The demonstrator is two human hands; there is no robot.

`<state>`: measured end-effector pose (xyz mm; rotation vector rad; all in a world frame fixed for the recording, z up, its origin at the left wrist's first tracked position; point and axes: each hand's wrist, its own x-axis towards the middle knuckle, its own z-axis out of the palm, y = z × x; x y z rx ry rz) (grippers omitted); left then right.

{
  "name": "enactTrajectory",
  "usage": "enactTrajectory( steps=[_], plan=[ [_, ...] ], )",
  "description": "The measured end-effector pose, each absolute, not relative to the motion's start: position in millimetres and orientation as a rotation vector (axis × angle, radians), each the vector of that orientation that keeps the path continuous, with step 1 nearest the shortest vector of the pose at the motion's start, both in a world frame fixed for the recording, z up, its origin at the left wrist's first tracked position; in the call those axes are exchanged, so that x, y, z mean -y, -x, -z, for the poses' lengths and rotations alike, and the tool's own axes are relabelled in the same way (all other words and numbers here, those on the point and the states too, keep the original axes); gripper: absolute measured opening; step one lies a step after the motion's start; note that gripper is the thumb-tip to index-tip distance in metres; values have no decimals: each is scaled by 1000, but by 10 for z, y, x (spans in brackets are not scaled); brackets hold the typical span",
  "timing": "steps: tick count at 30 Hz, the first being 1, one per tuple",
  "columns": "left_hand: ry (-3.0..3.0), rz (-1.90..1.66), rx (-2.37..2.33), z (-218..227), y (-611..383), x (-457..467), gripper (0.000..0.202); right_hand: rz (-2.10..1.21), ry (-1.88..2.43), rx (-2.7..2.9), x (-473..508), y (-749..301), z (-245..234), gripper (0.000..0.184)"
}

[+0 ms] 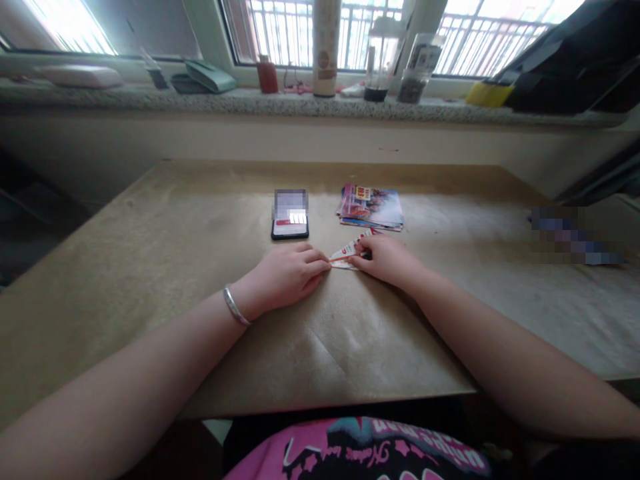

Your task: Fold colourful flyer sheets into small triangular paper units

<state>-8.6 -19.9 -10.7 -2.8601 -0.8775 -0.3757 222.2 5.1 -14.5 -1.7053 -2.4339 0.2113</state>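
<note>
Printed paper [347,254] sits at frame centre on the table [150,280]; left hand [285,277] pinches its tip, right hand [387,260] grips its other end; bare board spreads either side; beyond, phone [290,223] and leaflet stack [373,208] lie apart, short of the far edge.

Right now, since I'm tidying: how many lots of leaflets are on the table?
2: a stack right of the phone; one folded leaflet between left hand and right hand. The stack's sheets can't be counted.
</note>
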Motion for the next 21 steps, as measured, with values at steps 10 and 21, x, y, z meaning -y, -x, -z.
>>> enactTrajectory(
  steps=[10,21],
  plan=[
    [2834,328,891,100,51,215,30,-440,1784,2335,-139,-2402,166,27],
    [2818,294,852,100,48,210,30,-452,1835,2251,-198,-2499,213,27]
  ],
)
